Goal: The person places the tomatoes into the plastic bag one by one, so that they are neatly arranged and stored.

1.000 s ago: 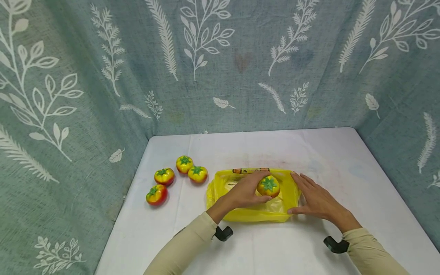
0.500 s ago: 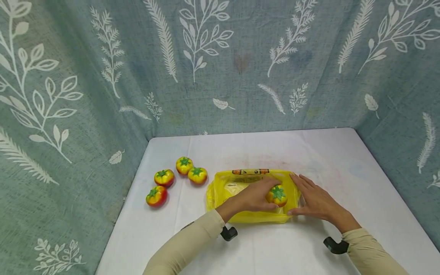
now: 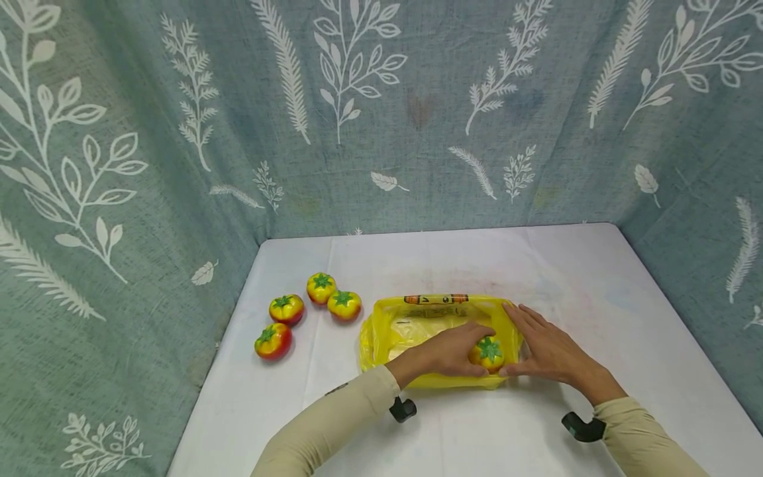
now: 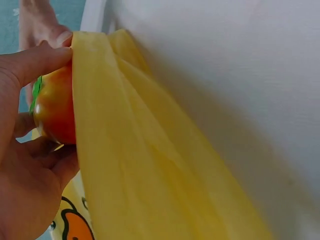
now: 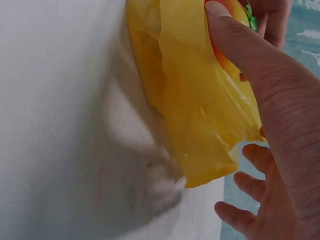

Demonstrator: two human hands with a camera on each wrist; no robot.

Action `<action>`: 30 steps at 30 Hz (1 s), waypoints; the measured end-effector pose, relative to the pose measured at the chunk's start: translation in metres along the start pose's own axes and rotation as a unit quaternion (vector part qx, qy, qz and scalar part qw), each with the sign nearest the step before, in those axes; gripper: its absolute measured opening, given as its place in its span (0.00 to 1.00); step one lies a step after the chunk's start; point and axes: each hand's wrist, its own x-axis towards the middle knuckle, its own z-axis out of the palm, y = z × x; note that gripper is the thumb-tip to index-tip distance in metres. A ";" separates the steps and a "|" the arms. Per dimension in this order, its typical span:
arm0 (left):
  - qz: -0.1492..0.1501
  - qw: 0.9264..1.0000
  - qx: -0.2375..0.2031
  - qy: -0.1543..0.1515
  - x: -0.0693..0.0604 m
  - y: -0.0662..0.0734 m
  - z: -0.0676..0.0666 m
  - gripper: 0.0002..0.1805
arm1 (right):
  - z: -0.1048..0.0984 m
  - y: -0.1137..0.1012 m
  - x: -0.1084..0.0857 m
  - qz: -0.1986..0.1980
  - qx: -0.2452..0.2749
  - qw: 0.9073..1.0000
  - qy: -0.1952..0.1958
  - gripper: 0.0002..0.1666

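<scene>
Left hand: fingers gripped a fruit inside the bag.
Right hand: spread fingers flanked the bag's right end, seemingly bracing it.

Long beige sleeves are worn with bent black wrist mounts.

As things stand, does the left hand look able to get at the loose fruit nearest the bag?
Probably not yet: the left hand grips another fruit in the bag. Otherwise, only the bag's left rim seems to stand between that hand and the loose fruit.
</scene>
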 end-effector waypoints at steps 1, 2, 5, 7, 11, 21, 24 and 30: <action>0.000 1.000 -0.001 -0.001 0.000 -0.001 0.001 0.40 | 0.000 0.000 0.000 0.001 -0.001 1.000 -0.001 0.76; 0.000 1.000 -0.002 -0.001 0.000 -0.001 0.002 0.40 | 0.000 0.000 0.000 0.001 -0.002 1.000 -0.001 0.76; 0.003 1.000 -0.006 -0.002 0.000 -0.002 0.004 0.40 | 0.001 0.000 0.000 0.003 -0.004 1.000 -0.003 0.77; 0.006 1.000 -0.009 -0.002 0.000 -0.003 0.005 0.40 | 0.001 0.000 -0.001 0.006 -0.005 1.000 -0.005 0.77; 0.010 1.000 -0.016 -0.004 0.002 -0.005 0.008 0.40 | 0.002 0.001 -0.001 0.009 -0.007 1.000 -0.009 0.77; 0.009 1.000 -0.028 -0.004 0.007 -0.008 0.013 0.40 | 0.002 0.002 -0.001 0.005 -0.010 1.000 -0.009 0.79; 0.011 0.999 -0.031 0.001 0.007 -0.009 0.014 0.41 | 0.001 0.002 -0.001 0.004 -0.005 1.000 -0.010 0.80; 0.007 0.999 -0.034 0.005 0.008 -0.008 0.013 0.41 | 0.000 0.001 0.000 0.011 -0.006 1.000 -0.017 0.81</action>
